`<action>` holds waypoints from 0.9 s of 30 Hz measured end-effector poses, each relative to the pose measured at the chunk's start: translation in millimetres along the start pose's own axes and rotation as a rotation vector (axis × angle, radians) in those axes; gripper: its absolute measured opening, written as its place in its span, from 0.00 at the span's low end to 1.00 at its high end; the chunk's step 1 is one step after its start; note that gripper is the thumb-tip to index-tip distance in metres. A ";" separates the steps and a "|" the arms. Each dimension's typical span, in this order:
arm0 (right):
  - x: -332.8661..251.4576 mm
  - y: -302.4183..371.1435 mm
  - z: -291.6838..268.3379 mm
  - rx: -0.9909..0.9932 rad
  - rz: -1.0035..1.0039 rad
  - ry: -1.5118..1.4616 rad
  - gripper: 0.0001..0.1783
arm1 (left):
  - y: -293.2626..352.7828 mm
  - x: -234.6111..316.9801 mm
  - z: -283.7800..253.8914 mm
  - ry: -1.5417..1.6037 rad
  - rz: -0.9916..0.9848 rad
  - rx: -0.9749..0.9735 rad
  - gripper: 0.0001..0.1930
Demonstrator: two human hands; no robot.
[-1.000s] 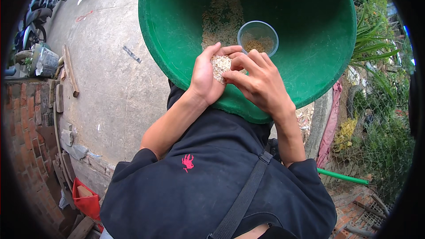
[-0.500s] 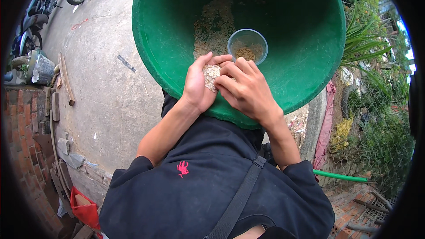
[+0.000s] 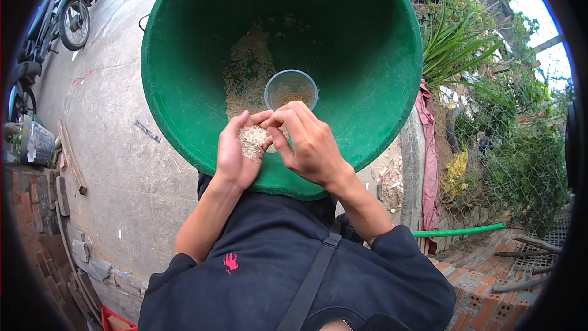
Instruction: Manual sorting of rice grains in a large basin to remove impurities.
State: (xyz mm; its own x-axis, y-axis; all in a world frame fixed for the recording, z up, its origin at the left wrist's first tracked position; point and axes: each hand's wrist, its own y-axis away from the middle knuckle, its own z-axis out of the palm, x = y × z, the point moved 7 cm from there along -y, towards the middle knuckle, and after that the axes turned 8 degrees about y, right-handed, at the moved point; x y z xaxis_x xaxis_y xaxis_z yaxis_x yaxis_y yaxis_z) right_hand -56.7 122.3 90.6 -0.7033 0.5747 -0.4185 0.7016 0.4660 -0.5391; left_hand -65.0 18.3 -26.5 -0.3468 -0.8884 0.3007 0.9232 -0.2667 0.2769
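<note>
My left hand [image 3: 230, 160] is cupped palm up, holding a small heap of pale husk flakes [image 3: 252, 142]. Over its fingers, my right hand [image 3: 311, 147] has thumb and fingertips drawn together at the heap's right edge; anything pinched there is too small to make out. Both hands are above the near rim of a big green tub [image 3: 380, 92] at my lap. Inside the tub, a clear round plastic cup [image 3: 274, 94] holds brown-gold grains [image 3: 295, 97], its near part hidden by my right hand. Left of the cup, loose pale husks [image 3: 248, 64] lie spread on the tub's wall.
Motorbikes [image 3: 75, 23] stand on the concrete ground [image 3: 131, 171] at the far left. Nearer are a grey bucket [image 3: 41, 141] and a wooden plank [image 3: 72, 158]. Along the right run a wire fence [image 3: 484, 171] with plants and a green hose [image 3: 459, 232]. Bricks [image 3: 484, 285] cover the lower right.
The whole view has shifted, so tub and hands appear farther left and hands lower. My right fingertips have moved from inside the left palm to its edge, showing more of the husk flakes.
</note>
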 end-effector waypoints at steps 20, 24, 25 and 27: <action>1.2 8.3 -6.3 0.159 0.015 0.034 0.09 | -3.1 0.0 -6.6 -0.002 0.003 0.008 0.21; -2.8 11.6 -3.1 0.073 0.041 0.016 0.09 | -2.9 -0.7 -4.4 0.020 -0.023 -0.015 0.21; -7.3 11.8 -0.1 0.023 0.002 0.030 0.10 | -2.8 -0.4 -6.1 0.017 -0.018 -0.017 0.21; -12.4 15.3 2.3 -0.022 -0.040 0.045 0.10 | -3.0 -1.6 0.2 0.139 -0.039 -0.114 0.21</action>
State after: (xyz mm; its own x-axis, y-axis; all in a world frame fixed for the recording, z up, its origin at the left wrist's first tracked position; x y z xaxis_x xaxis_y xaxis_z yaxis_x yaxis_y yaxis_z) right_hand -37.5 120.8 85.9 -0.7256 0.5845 -0.3631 0.6754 0.5041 -0.5383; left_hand -67.3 20.7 -27.6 -0.3634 -0.9177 0.1604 0.9251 -0.3352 0.1783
